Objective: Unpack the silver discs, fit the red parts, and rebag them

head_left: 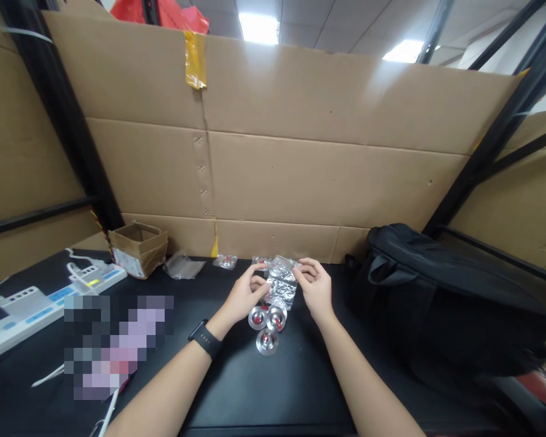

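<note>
A crinkled clear plastic bag [282, 290] is stretched between my two hands above the black table. My left hand [248, 293] pinches its left edge; a dark watch [204, 338] is on that wrist. On the other side, my right hand [316, 285] grips the upper right edge between thumb and fingers. Just below the bag lie several round silver metal discs [267, 342] with red centres, grouped close together. Behind the hands, another small clear packet [260, 262] with something red in it is partly covered by the bag.
One more clear packet [226, 261] with a red spot lies by the cardboard wall [273, 182]. To the left are a crumpled clear bag [183, 267], an open cardboard box [139, 249] and a white power strip [50, 309]. A large black bag [446, 297] stands at right.
</note>
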Available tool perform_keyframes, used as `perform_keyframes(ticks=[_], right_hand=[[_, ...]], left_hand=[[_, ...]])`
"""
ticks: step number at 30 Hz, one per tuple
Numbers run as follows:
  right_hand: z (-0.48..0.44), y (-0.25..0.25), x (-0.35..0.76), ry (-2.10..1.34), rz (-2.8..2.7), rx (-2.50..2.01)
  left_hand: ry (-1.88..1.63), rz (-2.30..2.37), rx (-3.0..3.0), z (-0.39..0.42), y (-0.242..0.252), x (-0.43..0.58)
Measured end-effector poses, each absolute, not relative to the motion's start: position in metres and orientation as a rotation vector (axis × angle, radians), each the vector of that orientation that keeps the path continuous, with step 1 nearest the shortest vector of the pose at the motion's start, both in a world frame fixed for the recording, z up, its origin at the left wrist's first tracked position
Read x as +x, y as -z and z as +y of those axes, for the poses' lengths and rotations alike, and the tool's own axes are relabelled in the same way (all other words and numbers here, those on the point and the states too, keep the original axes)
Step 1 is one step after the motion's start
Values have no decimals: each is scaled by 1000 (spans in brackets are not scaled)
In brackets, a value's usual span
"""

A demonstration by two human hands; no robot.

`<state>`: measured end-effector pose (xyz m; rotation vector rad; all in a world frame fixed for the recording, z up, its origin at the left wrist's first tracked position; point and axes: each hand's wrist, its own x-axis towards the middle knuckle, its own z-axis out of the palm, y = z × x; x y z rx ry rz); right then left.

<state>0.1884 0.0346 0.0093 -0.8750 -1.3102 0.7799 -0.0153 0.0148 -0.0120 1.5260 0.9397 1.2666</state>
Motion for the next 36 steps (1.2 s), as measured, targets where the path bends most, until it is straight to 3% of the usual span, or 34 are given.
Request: perform_keyframes(ticks=[7,12,18,28,33,36], right_hand=[[28,-11,187,-1131,-1545,-833],[26,-5,179,-1067,-1551,-893],[32,0,180,-1036,-1405,-915],[30,0,174,-1170,-1397,-880],[37,2,181,-1147,-1395,-928],[37,0,183,-1157,-1389,-931]], left_hand=[[-1431,1022,1540,20,-2,-31],[-1541,1544,2056,-1,-20,-28],[-1222,1398,2668,-28,-22,9],[-1280,1679,2520,-5,-15,-15],[-1490,2246,2111,12,-24,-82],[-1378,2576,1891,15,-21,-129]])
